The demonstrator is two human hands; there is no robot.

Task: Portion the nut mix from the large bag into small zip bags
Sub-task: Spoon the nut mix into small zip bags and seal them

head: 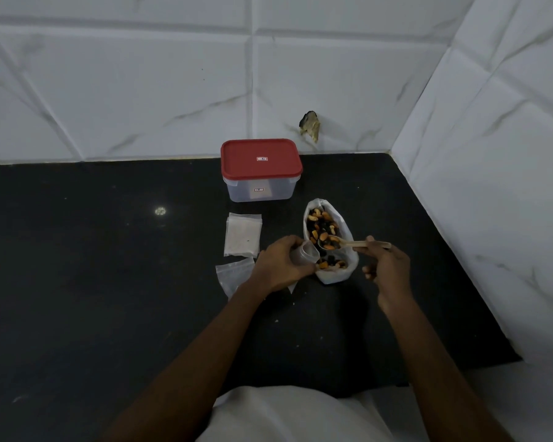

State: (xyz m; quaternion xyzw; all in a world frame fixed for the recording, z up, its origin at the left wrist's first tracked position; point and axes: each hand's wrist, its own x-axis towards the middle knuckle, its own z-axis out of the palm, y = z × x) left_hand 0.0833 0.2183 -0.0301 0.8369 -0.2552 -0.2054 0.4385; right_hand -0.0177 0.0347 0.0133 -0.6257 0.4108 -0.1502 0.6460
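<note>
The large white bag (335,275) stands open on the black counter, filled with a nut mix (323,225) of cashews and dark pieces. My left hand (280,264) grips a small clear cup (304,254), tilted with its mouth toward the bag's left rim. My right hand (387,266) pinches the handle of a wooden spoon (345,243); its bowl carries nuts and hovers over the bag beside the cup's mouth. Empty small zip bags lie flat to the left: a stack (243,234) and one more (233,275) partly under my left wrist.
A clear plastic box with a red lid (261,169) stands shut behind the bags, near the tiled back wall. A tiled side wall (492,186) closes the counter on the right. The black counter (109,266) stretches left; its front edge runs near my body.
</note>
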